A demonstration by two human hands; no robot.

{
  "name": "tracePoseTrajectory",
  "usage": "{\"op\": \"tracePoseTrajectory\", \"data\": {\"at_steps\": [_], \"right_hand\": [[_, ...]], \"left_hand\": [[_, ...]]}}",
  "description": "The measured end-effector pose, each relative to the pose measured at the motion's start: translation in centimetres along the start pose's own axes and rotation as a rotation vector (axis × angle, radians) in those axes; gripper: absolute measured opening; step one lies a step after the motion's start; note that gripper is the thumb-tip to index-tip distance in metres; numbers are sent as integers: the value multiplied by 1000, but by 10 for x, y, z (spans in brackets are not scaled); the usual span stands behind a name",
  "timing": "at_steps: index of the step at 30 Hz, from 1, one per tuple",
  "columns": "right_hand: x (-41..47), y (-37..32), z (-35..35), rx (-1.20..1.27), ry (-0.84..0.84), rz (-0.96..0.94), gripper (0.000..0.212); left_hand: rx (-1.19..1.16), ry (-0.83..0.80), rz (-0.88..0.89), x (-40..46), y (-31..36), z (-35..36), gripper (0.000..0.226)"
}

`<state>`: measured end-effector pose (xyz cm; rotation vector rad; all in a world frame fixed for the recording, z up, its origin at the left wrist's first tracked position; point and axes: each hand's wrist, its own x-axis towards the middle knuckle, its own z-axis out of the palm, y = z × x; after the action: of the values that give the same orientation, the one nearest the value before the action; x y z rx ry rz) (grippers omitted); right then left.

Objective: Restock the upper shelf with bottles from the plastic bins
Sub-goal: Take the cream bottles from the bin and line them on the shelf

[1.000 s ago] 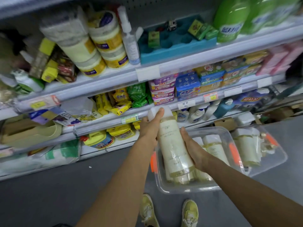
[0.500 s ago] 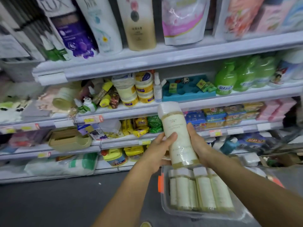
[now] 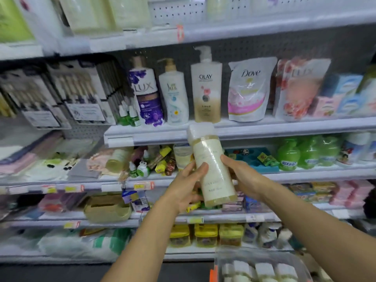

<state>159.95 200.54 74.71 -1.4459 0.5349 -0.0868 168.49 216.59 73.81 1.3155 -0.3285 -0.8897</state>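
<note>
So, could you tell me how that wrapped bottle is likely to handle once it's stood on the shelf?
The bottle is tall and narrow, so probably tippy. Its glossy film wrap looks slippery; both the left hand and right hand grip it. It looks full, so likely heavy.

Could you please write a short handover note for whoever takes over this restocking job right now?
Left hand and right hand both hold one cream bottle, upright, in the air in front of the shelves.
Bin sits at lower right with more capped bottles inside.
Upper shelf is above the bottle; pale items already stand on it, blurred.
Done: one bottle taken and raised.
Left: set it on the upper shelf, then go on with the bottles in the bin.
</note>
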Motion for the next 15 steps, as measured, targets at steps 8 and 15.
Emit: {"op": "tracePoseTrajectory", "data": {"at_steps": [8, 15], "right_hand": [[1, -71, 66, -76, -113, -268, 34], [6, -115, 117, -52, -75, -415, 43]], "left_hand": [[176, -38, 201, -19, 93, -62, 59], [231, -40, 325, -30, 148, -101, 59]]}}
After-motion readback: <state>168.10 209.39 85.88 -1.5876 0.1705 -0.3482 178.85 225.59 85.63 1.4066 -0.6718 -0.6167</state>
